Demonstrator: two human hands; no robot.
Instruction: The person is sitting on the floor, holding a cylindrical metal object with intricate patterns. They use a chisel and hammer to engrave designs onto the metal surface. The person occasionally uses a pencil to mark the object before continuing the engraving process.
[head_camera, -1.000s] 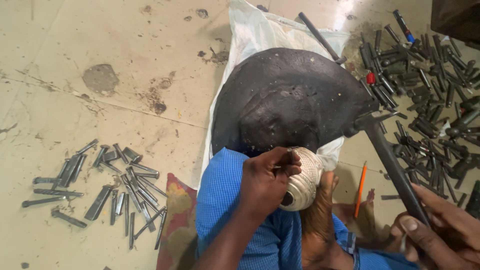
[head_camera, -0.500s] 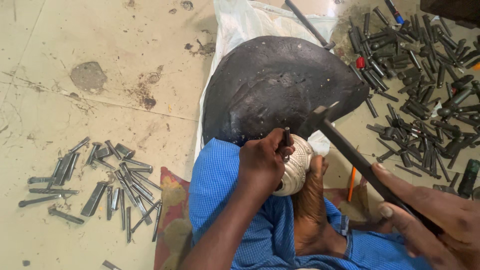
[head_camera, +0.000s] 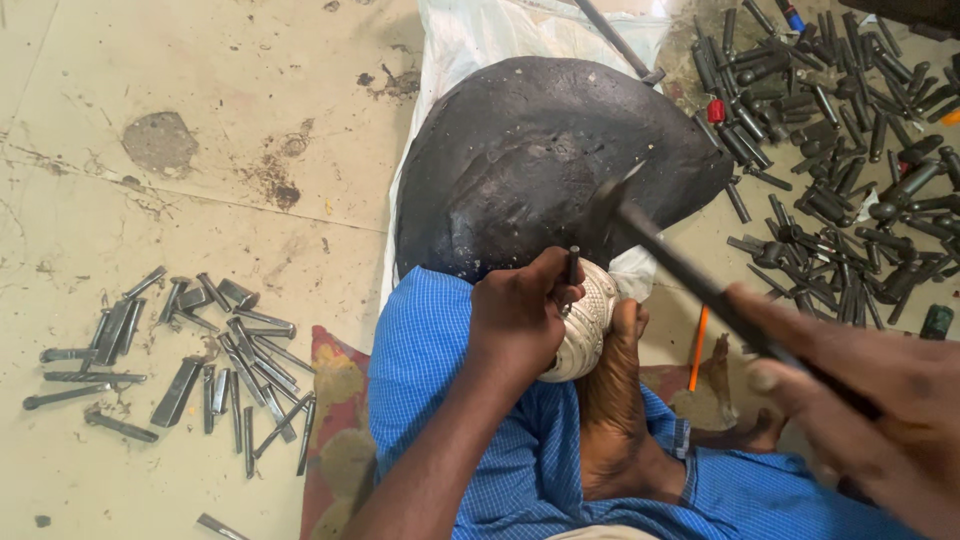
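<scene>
My left hand (head_camera: 520, 315) grips a small dark metal punch (head_camera: 573, 264), tip down on a pale, ribbed round metal piece (head_camera: 585, 325). That piece rests against my bare foot (head_camera: 615, 400) and the edge of a big black dome-shaped block (head_camera: 545, 160). My right hand (head_camera: 860, 400) at the lower right holds a dark hammer (head_camera: 680, 265). The hammer's head hangs just right of the punch's top, blurred by motion. My legs are in blue checked cloth (head_camera: 440, 400).
Several grey punches and chisels (head_camera: 190, 350) lie scattered on the stone floor at left. A bigger heap of dark tools (head_camera: 840, 150) lies at the upper right. A white sack (head_camera: 480, 40) sits under the black block. An orange pencil (head_camera: 697, 348) lies by my foot.
The hammer has swung left and down, from beside the block toward the top of the punch. My left hand has kept the punch on the pale piece.
</scene>
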